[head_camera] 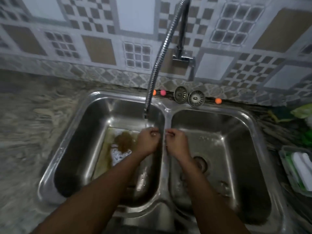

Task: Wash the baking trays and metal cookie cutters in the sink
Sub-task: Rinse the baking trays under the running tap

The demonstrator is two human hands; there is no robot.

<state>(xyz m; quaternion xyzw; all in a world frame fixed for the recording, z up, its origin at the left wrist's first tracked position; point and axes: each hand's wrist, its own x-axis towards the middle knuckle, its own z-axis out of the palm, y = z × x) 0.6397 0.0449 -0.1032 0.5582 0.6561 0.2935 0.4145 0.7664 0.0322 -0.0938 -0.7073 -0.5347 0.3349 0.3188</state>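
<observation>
Over the sink (168, 115) divider, beneath the hose spout (146, 114), your left hand (147, 141) and right hand (176, 142) curl their fingers close together, probably rinsing something small (too blurred to tell what, if anything). The baking tray (101, 159) lies in the left half, under a brown scrubber (124, 141).
</observation>
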